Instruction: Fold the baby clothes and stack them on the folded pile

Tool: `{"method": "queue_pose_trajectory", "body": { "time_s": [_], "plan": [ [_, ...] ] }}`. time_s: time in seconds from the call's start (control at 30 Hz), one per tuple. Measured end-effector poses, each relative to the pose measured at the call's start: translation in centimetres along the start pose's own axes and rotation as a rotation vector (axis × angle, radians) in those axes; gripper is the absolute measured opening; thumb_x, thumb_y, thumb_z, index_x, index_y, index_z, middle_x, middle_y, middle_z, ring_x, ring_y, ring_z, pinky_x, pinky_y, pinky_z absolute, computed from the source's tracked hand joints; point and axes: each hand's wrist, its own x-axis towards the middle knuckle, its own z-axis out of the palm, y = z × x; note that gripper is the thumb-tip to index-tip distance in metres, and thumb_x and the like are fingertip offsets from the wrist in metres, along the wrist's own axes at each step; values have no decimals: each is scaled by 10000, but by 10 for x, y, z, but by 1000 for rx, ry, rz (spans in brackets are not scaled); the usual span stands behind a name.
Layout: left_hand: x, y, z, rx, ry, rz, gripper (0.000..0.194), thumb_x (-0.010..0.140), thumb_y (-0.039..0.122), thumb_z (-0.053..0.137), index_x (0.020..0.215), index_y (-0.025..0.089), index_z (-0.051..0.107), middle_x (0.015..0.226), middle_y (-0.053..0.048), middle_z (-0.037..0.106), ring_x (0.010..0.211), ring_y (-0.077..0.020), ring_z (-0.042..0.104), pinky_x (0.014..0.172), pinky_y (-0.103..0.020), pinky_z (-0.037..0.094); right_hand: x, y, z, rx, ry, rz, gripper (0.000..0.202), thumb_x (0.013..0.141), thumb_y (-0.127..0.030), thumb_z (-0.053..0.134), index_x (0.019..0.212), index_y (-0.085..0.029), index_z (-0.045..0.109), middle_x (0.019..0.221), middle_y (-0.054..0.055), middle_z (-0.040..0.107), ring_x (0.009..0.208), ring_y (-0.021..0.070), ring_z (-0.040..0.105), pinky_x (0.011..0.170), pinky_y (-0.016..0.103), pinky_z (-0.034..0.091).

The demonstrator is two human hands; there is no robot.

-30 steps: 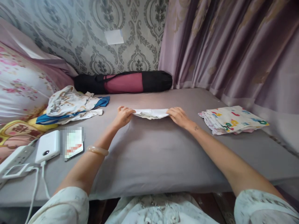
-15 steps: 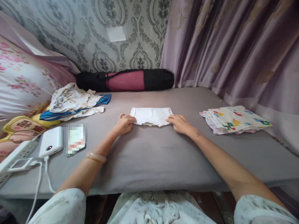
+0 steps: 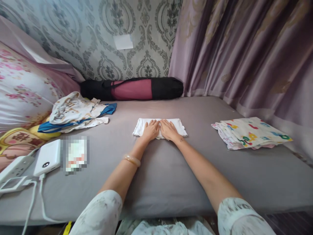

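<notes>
A white folded cloth [image 3: 180,128], perhaps a garment, lies flat in the middle of the grey-covered bed [image 3: 171,186]. My left hand [image 3: 151,129] rests palm down on its middle, fingers stretched out. Right beside it, my right hand [image 3: 169,130] also lies flat on the cloth, the two hands nearly touching. Both hands are open and press on the cloth from above, hiding its centre.
On the right lies a stack of folded printed clothes [image 3: 254,132]. A loose pile of clothes [image 3: 78,109] sits at the left. Nearer are a white power bank [image 3: 47,156], a power strip [image 3: 18,166] and cables. A long black-and-red bag [image 3: 132,89] lies along the wall.
My hands have let go of the cloth's two side ends and moved inward to its middle, where they now lie flat. The view has tilted slightly upward.
</notes>
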Motion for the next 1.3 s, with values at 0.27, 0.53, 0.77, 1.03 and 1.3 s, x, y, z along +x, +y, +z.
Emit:
{"method": "queue_pose_trajectory", "body": {
  "time_s": [0.27,0.53,0.77,1.03,1.3],
  "plan": [
    [-3,-13,-1,12,-55,-94,586,977,514,240,1470,215,343,1553,-99,315,1449,-269,223,1167,-475,165,-3,7,3,23,40,56,502,975,-300,309,1438,-139,417,1494,92,419,1389,234,322,1161,414,169],
    [0,-22,3,49,5,-201,628,972,526,221,1447,146,379,1544,-130,325,1445,-275,231,1174,-479,145,-3,13,1,23,10,198,554,995,-326,234,1463,-59,367,1528,112,360,1426,242,254,1174,403,132],
    [-3,-27,1,87,46,-280,630,966,511,231,1440,129,392,1540,-127,333,1448,-294,222,1161,-534,177,-3,16,2,1,21,294,570,1001,-345,217,1458,-40,369,1529,137,348,1436,238,233,1174,442,104],
    [-11,-39,-7,127,34,-335,637,967,476,209,1465,107,359,1549,-133,309,1442,-309,237,1153,-548,193,-11,29,-1,-76,66,348,589,990,-353,240,1457,-13,358,1552,164,286,1438,278,220,1160,422,160],
    [-13,-40,-9,119,26,-337,639,966,473,213,1470,106,350,1546,-135,311,1437,-305,253,1142,-551,219,-11,35,-5,-67,15,341,598,988,-362,231,1469,-26,339,1555,167,279,1430,288,239,1145,449,206]
  ]
}}
